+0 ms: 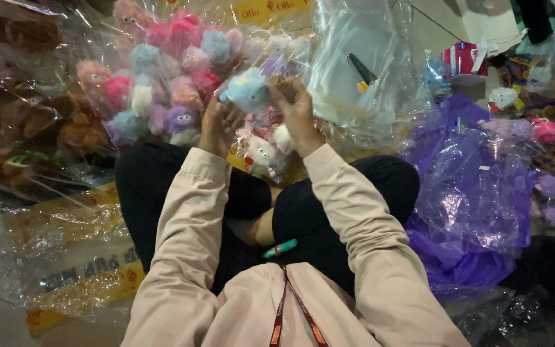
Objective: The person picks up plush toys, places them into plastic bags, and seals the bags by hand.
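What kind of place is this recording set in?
Probably a toy packing or sorting spot on a floor. The person sits cross-legged, both hands on a light blue plush toy, before a clear bag of pastel plush toys, with purple plastic bags alongside.

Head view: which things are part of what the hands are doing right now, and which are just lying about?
In hand:
- light blue plush toy, held by left hand and right hand

Lying about:
- bag of pastel plush toys
- purple plastic sheet
- green pen
- brown plush toys

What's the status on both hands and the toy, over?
Left hand and right hand both gripping light-blue plush toy. Clear bag of pastel plush toys close behind. Nothing between.
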